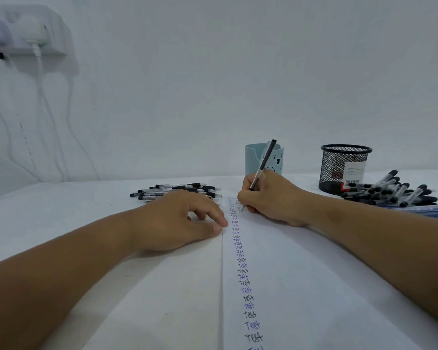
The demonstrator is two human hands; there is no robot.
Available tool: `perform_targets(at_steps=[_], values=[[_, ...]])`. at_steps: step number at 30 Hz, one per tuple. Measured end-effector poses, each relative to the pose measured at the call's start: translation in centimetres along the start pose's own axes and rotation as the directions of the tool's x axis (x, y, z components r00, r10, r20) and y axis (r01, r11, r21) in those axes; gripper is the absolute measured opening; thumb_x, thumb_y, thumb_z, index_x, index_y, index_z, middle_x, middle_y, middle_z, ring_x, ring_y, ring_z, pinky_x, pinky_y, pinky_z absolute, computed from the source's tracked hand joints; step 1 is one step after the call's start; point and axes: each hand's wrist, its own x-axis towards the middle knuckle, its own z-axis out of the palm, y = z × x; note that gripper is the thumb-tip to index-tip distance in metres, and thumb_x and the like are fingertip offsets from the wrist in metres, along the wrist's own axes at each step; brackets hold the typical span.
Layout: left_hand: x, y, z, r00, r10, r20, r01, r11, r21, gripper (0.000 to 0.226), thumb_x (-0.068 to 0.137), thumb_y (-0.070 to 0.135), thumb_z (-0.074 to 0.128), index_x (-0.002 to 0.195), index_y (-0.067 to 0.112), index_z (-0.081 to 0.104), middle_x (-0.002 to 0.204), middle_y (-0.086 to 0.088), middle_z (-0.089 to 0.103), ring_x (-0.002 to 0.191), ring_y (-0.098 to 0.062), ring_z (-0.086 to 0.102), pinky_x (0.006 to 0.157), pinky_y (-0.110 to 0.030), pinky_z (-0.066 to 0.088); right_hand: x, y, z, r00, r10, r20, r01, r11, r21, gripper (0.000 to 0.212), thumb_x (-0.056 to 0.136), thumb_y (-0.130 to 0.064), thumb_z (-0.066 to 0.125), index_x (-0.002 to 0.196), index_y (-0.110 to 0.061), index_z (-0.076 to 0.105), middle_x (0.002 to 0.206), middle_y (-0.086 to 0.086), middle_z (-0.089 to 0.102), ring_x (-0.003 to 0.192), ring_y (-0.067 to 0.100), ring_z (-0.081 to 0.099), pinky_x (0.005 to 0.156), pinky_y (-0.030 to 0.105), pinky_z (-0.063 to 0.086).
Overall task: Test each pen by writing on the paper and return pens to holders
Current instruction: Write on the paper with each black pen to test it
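- The right hand (268, 198), at centre right of the frame, pinches a black pen (263, 164) in a writing grip, its cap end tilted up and away; the tip is hidden behind the fingers but seems to meet the paper (301, 286) at the top of a second column, so this pen is probably mid-test.
- The left hand (182, 221), at centre left, lies on the counter (61, 223) with fingers loosely bent and holding nothing; its fingertips rest at the paper's left edge, likely to keep the sheet from sliding under the strokes.
- A column of "Test" words (240, 261), black and blue, runs from the bottom of the frame up towards the pen, which suggests many pens are done.
- One pile of pens (177, 192) lies just behind the left hand; another pile (395, 190) lies at the right edge, beside the black mesh holder (344, 168).
- The teal bear holder (253, 160) stands just behind the writing hand. Both holders sit within easy reach for the return step; no pens show above either rim.
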Motion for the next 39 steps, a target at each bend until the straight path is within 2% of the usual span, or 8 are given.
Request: perform_targets(at_steps=[15, 25, 30, 31, 33, 35, 37, 39], values=[[-0.1, 0.2, 0.0, 1.000, -0.021, -0.001, 0.021, 1.000, 0.006, 0.013, 0.092, 0.036, 0.070, 0.101, 0.043, 0.075, 0.117, 0.034, 0.064, 0.114, 0.004, 0.057, 0.087, -0.015, 0.045, 0.1, -0.1, 0.0, 1.000, -0.008, -0.005, 0.008, 1.000, -0.025, 0.019, 0.083, -0.014, 0.062, 0.064, -0.014, 0.059, 0.053, -0.001, 0.059, 0.044, 0.008, 0.043, 0.045, 0.017, 0.035], [-0.1, 0.1, 0.0, 1.000, -0.022, -0.010, 0.022, 1.000, -0.003, 0.013, 0.092, 0.035, 0.070, 0.100, 0.042, 0.076, 0.116, 0.035, 0.064, 0.113, 0.004, 0.057, 0.082, -0.007, 0.043, 0.3, 0.1, 0.2, 1.000, -0.026, -0.018, 0.025, 0.999, -0.049, 0.019, 0.082, -0.017, 0.062, 0.065, -0.011, 0.058, 0.055, 0.000, 0.058, 0.053, 0.013, 0.047, 0.058, 0.026, 0.041], [-0.2, 0.1, 0.0, 1.000, -0.023, -0.010, 0.023, 1.000, -0.009, 0.012, 0.091, 0.036, 0.071, 0.100, 0.042, 0.076, 0.116, 0.035, 0.064, 0.114, 0.006, 0.057, 0.081, -0.005, 0.042, 0.3, 0.3, 0.4, 0.997, -0.057, -0.046, 0.053, 0.994, -0.099, 0.020, 0.081, -0.016, 0.062, 0.062, -0.015, 0.055, 0.052, -0.003, 0.054, 0.052, 0.012, 0.046, 0.056, 0.026, 0.041], [-0.2, 0.1, 0.1, 1.000, -0.028, -0.011, 0.028, 1.000, -0.012, 0.012, 0.091, 0.036, 0.071, 0.100, 0.042, 0.076, 0.116, 0.035, 0.064, 0.114, 0.006, 0.057, 0.082, -0.005, 0.042, 0.2, 0.2, 0.4, 0.996, -0.060, -0.063, 0.056, 0.997, -0.053, 0.020, 0.083, -0.015, 0.061, 0.064, -0.015, 0.056, 0.054, -0.001, 0.056, 0.049, 0.011, 0.047, 0.054, 0.023, 0.040], [-0.2, 0.1, 0.1, 0.999, -0.037, -0.012, 0.037, 0.999, -0.024, 0.012, 0.091, 0.035, 0.071, 0.100, 0.041, 0.076, 0.116, 0.035, 0.064, 0.114, 0.006, 0.056, 0.084, -0.006, 0.043, -0.2, 0.0, 0.3, 0.991, -0.050, -0.123, 0.076, 0.973, 0.217, 0.020, 0.089, -0.010, 0.057, 0.069, -0.011, 0.058, 0.058, 0.004, 0.056, 0.045, 0.007, 0.047, 0.046, 0.019, 0.037], [-0.2, 0.1, 0.1, 0.999, -0.032, -0.007, 0.032, 0.999, -0.021, 0.012, 0.091, 0.034, 0.071, 0.100, 0.040, 0.076, 0.116, 0.035, 0.063, 0.115, 0.005, 0.056, 0.086, -0.007, 0.044, -0.7, -0.1, 0.0, 0.973, -0.068, -0.222, 0.153, 0.907, 0.393, 0.030, 0.096, -0.020, 0.051, 0.069, -0.008, 0.057, 0.061, 0.001, 0.053, 0.051, 0.009, 0.045, 0.047, 0.015, 0.036], [-0.3, 0.2, 0.1, 0.999, -0.035, -0.003, 0.035, 0.999, -0.017, 0.012, 0.091, 0.035, 0.070, 0.101, 0.041, 0.076, 0.117, 0.036, 0.062, 0.116, 0.005, 0.055, 0.088, -0.010, 0.044, -0.9, 0.1, -0.2, 0.940, -0.166, -0.298, 0.258, 0.917, 0.303, 0.041, 0.095, -0.037, 0.045, 0.065, -0.009, 0.048, 0.063, 0.001, 0.046, 0.060, 0.013, 0.040, 0.057, 0.021, 0.036], [-0.3, 0.2, 0.0, 0.999, -0.039, -0.008, 0.038, 0.999, -0.024, 0.012, 0.091, 0.035, 0.071, 0.100, 0.041, 0.076, 0.117, 0.035, 0.063, 0.117, 0.006, 0.055, 0.090, -0.013, 0.044, -1.1, 0.0, -0.2, 0.907, -0.248, -0.340, 0.319, 0.932, 0.171, 0.039, 0.096, -0.043, 0.043, 0.071, -0.013, 0.040, 0.066, 0.004, 0.041, 0.062, 0.015, 0.037, 0.060, 0.030, 0.034]])
